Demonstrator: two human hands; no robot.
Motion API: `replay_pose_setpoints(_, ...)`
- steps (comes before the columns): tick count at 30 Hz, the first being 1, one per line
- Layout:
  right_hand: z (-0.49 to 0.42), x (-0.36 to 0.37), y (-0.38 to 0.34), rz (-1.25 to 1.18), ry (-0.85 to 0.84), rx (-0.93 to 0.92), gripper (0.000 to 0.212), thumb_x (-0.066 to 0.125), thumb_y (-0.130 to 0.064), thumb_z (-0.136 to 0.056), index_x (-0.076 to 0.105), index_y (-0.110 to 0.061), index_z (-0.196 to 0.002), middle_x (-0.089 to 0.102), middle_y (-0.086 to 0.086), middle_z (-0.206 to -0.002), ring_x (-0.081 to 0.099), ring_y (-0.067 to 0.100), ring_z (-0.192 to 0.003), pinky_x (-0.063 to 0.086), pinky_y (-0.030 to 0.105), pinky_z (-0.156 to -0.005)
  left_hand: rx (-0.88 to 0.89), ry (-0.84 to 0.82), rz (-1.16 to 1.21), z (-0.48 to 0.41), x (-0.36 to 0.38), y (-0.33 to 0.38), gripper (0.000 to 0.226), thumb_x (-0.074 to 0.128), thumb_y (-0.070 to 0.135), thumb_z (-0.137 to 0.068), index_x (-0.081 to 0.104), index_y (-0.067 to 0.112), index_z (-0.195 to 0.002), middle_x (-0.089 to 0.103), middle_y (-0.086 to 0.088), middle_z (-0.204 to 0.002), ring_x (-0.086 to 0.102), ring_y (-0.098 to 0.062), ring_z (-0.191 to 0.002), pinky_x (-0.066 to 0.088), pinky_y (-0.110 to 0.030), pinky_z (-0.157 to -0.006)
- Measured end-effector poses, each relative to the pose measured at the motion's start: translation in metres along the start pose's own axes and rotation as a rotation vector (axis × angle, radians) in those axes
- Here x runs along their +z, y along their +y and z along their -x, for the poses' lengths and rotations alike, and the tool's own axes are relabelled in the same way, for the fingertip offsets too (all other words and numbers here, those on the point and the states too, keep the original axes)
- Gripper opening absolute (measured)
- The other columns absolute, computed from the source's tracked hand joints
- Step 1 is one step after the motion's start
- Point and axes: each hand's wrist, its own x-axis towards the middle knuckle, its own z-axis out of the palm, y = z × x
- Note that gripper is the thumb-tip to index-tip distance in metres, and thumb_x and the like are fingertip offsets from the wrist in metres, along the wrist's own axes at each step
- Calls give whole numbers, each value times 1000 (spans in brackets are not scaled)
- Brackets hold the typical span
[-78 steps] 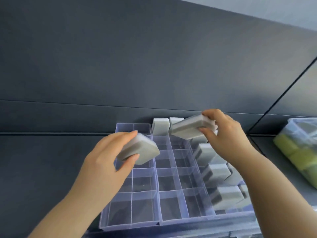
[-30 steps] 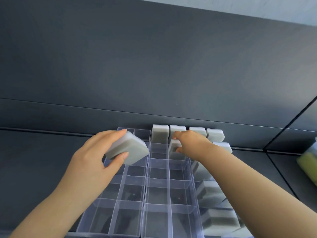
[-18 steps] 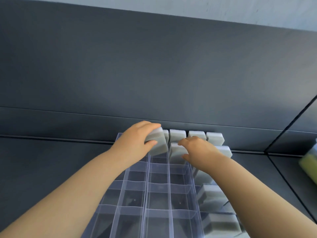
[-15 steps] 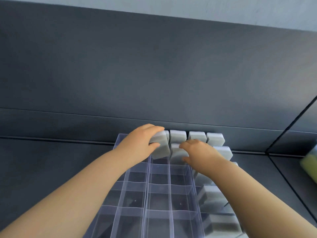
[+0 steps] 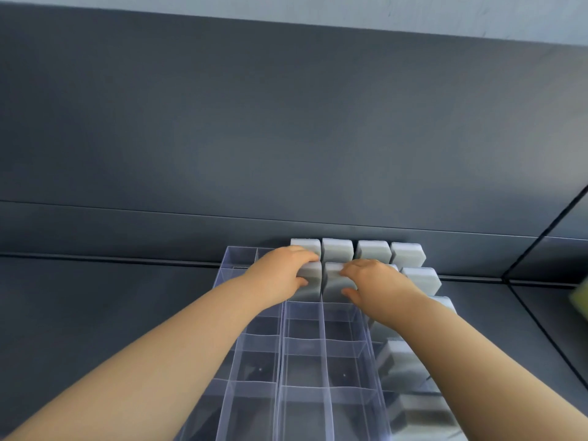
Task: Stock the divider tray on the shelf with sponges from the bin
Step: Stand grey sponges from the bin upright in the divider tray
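Note:
A clear plastic divider tray (image 5: 280,361) lies on the dark shelf in front of me. Grey sponges stand upright in its back row (image 5: 372,251) and down its right column (image 5: 401,361). My left hand (image 5: 280,276) grips a grey sponge (image 5: 310,281) set in a second-row cell. My right hand (image 5: 375,284) holds another grey sponge (image 5: 332,281) in the cell right beside it. The two sponges stand side by side, almost touching. The left and middle cells nearer me hold nothing.
The dark shelf back wall (image 5: 286,138) rises just behind the tray. At the right edge a sliver of yellow-green sponge (image 5: 580,297) from the bin shows. A vertical shelf divider (image 5: 541,233) runs at the right.
My left hand carried its sponge from above the tray's left side to the second row and lowered it into a cell. My right hand pushed its sponge deeper into the neighbouring cell.

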Motion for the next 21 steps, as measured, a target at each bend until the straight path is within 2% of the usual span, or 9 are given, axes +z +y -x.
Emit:
replay_pose_setpoints(7, -3, 5, 1, -4, -5, 11, 36, 45, -32, -95, 48, -17, -127, 47, 0, -134, 43, 21, -121, 45, 38, -92, -4, -21, -25, -1, 10, 0, 48, 59, 19, -90, 45, 24, -136, 45, 6, -137, 43, -18, -123, 38, -33, -99)
replay_pose_setpoints(15, 1, 1, 6, -73, 51, -30, 40, 45, -33, -95, 46, -19, -132, 45, -1, -136, 42, 19, -124, 42, 33, -94, 4, -14, -133, 2, 5, 9, 48, 55, 23, -92, 41, 25, -138, 42, 6, -140, 40, -16, -125, 40, -30, -94)
replay_pose_setpoints(18, 8, -9, 16, -148, 153, -50, 42, 46, -36, -95, 45, -19, -133, 48, -2, -135, 44, 20, -123, 42, 30, -92, -6, 52, -199, 9, -7, 17, 46, 52, 27, -93, 41, 25, -138, 41, 7, -141, 36, -16, -128, 40, -32, -95)
replay_pose_setpoints(20, 18, -20, 27, -212, 232, -35, 42, 45, -38, -95, 45, -19, -133, 48, -5, -134, 43, 18, -125, 41, 27, -88, 5, 142, -266, 19, -20, 25, 42, 51, 27, -93, 46, 23, -135, 49, 4, -134, 43, -19, -123, 43, -35, -92)
replay_pose_setpoints(21, 24, -25, 32, -252, 282, -31, 42, 46, -38, -95, 46, -19, -133, 48, -5, -136, 43, 17, -125, 40, 27, -90, 39, 204, -339, 25, -27, 31, 40, 53, 26, -92, 50, 21, -131, 54, 3, -127, 50, -21, -116, 45, -35, -87)
